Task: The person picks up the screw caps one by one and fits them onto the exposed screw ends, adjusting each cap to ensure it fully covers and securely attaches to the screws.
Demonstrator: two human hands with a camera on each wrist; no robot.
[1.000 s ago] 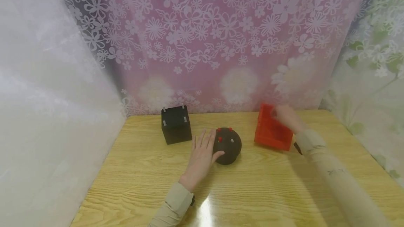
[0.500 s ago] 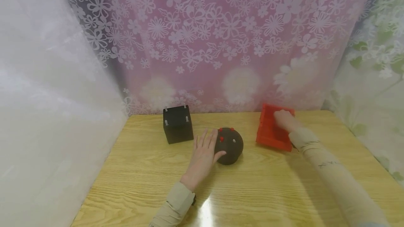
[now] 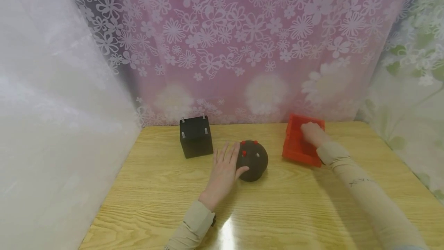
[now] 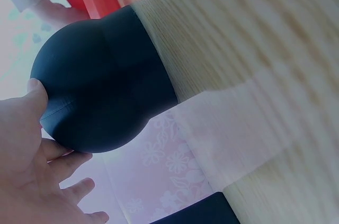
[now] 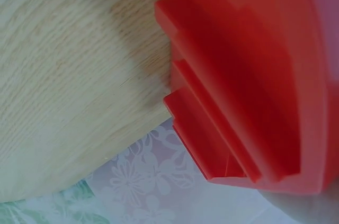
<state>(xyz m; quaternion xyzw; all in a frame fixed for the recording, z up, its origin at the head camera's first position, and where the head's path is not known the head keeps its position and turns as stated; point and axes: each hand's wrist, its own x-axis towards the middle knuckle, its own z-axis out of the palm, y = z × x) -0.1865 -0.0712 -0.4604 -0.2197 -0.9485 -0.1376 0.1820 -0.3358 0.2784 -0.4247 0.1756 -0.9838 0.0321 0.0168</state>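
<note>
A dark ball-shaped object (image 3: 254, 165) on a flat-bottomed base stands mid-table, with 3 small red pegs (image 3: 244, 153) and a pale peg (image 3: 257, 155) on its top. My left hand (image 3: 222, 174) rests against its left side, fingers stretched out and thumb across the front. In the left wrist view, the thumb and two fingertips touch the dark surface (image 4: 100, 86). My right hand (image 3: 313, 134) reaches down into a red open bin (image 3: 300, 157), its fingers hidden inside. I cannot tell what the right hand holds.
A black box (image 3: 196, 146) stands at the back left, with several pale pegs (image 3: 206, 130) at its top corners. The wooden table (image 3: 270, 215) meets a pink flowered curtain (image 3: 222, 68) behind, and pale curtains (image 3: 52, 126) hang at both sides.
My right hand has moved down from above the bin's back edge into it, then stayed nearly still. The left hand keeps its place on the dark ball-shaped object.
</note>
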